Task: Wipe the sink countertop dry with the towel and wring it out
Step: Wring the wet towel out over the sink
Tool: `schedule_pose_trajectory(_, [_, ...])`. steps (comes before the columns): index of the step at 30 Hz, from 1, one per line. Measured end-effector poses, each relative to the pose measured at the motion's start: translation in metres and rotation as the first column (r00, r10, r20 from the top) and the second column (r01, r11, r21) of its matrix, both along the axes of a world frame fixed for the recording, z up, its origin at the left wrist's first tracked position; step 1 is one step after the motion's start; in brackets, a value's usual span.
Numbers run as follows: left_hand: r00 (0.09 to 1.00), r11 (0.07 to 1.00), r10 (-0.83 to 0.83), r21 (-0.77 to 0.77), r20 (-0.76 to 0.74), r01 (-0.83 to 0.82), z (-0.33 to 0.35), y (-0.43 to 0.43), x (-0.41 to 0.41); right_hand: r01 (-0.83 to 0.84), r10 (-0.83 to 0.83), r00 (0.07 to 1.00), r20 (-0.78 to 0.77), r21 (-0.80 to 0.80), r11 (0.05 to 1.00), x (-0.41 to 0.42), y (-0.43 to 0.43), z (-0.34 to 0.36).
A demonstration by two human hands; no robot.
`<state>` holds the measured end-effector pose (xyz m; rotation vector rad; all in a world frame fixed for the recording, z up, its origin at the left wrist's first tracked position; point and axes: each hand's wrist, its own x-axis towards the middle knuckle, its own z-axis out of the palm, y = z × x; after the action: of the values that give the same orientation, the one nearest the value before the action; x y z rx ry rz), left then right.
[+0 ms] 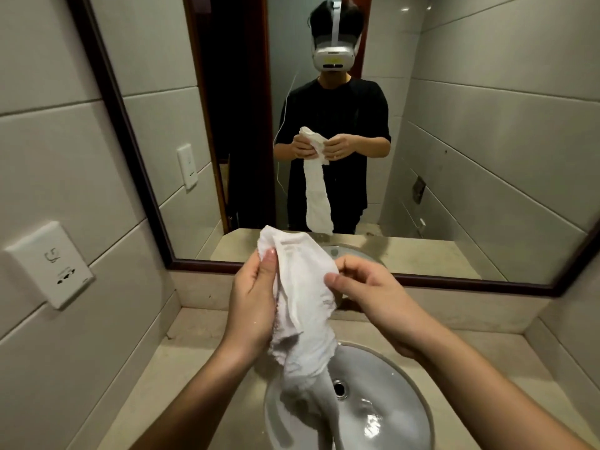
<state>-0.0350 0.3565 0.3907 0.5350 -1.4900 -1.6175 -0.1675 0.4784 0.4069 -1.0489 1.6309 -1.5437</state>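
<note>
Now the white towel (pixel 302 306) hangs mid-frame over the sink (pixel 389 384), its lower end trailing into the basin at 6 o'clock. The left hand (pixel 253 303), at 9 o'clock of the cloth, has its grip wrapped round it; the right hand (pixel 373 297), at 3 o'clock, pinches its edge in a narrow grip. Beige worktop (pixel 201 345) surrounds the sink.

Rough cloth towel (pixel 302 306); glossy, seemingly ceramic sink (pixel 402 414).

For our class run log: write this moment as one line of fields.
left hand: grips towel | right hand: pinches towel | towel: hangs into sink
</note>
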Motion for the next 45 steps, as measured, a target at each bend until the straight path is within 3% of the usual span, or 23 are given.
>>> schedule_pose_trajectory(3, [0.997, 0.988, -0.048, 0.145, -0.060, 0.056, 0.005, -0.002, -0.001, 0.109, -0.109, 0.994, -0.001, -0.069, 0.992, -0.003, -0.004, 0.004])
schedule_pose_trajectory(6, [0.994, 0.984, -0.074, 0.157, -0.079, 0.086, 0.011, -0.013, 0.006, 0.211, -0.206, 0.977, 0.056, -0.108, 0.971, -0.012, -0.004, 0.019])
schedule_pose_trajectory(12, [0.992, 0.978, -0.125, 0.165, -0.026, 0.128, 0.024, -0.030, 0.019, 0.142, -0.180, 0.961, -0.210, -0.184, 0.973, -0.020, -0.011, 0.047])
schedule_pose_trajectory(16, [0.970, 0.916, -0.234, 0.318, -0.067, 0.243, 0.032, -0.041, 0.022, 0.139, -0.170, 0.972, -0.160, -0.193, 0.971, -0.021, -0.024, 0.059])
schedule_pose_trajectory(21, [0.855, 0.735, -0.515, 0.482, -0.061, 0.477, 0.024, -0.035, 0.020, 0.128, -0.131, 0.991, -0.025, -0.097, 0.987, -0.018, -0.039, 0.052])
schedule_pose_trajectory(25, [0.876, 0.803, -0.481, 0.386, -0.028, 0.454, 0.009, -0.041, 0.018, 0.181, -0.185, 0.982, -0.038, -0.080, 0.980, -0.029, -0.039, 0.046])
schedule_pose_trajectory(28, [0.857, 0.759, -0.508, 0.428, -0.082, 0.491, -0.001, -0.055, 0.018, 0.177, -0.176, 0.984, 0.011, -0.027, 0.984, -0.045, -0.030, 0.039])
schedule_pose_trajectory(30, [0.853, 0.818, -0.518, 0.329, 0.061, 0.472, -0.004, -0.064, 0.021, 0.148, -0.145, 0.984, 0.106, -0.015, 0.989, -0.054, -0.025, 0.037])
schedule_pose_trajectory(32, [0.810, 0.873, -0.468, 0.039, 0.353, 0.487, -0.001, -0.074, 0.026, 0.121, -0.114, 0.987, 0.112, -0.053, 0.991, -0.059, -0.024, 0.041])
schedule_pose_trajectory(33, [0.765, 0.846, -0.400, -0.117, 0.506, 0.520, 0.001, -0.080, 0.028, 0.111, -0.103, 0.991, 0.091, -0.080, 0.991, -0.059, -0.025, 0.046])
schedule_pose_trajectory(35, [0.691, 0.778, -0.269, -0.272, 0.671, 0.567, 0.005, -0.093, 0.034, 0.088, -0.085, 0.996, 0.030, -0.128, 0.988, -0.056, -0.030, 0.059])
schedule_pose_trajectory(37, [0.639, 0.746, -0.282, -0.255, 0.715, 0.615, 0.008, -0.101, 0.043, 0.080, -0.083, 0.997, -0.010, -0.168, 0.983, -0.051, -0.037, 0.071])
schedule_pose_trajectory(42, [0.520, 0.743, -0.462, -0.006, 0.719, 0.669, 0.001, -0.114, 0.062, 0.068, -0.070, 0.998, -0.001, -0.227, 0.972, -0.043, -0.057, 0.094])
schedule_pose_trajectory(45, [0.585, 0.796, -0.505, 0.081, 0.635, 0.599, -0.009, -0.119, 0.066, 0.078, -0.077, 0.997, 0.017, -0.215, 0.973, -0.049, -0.064, 0.102])
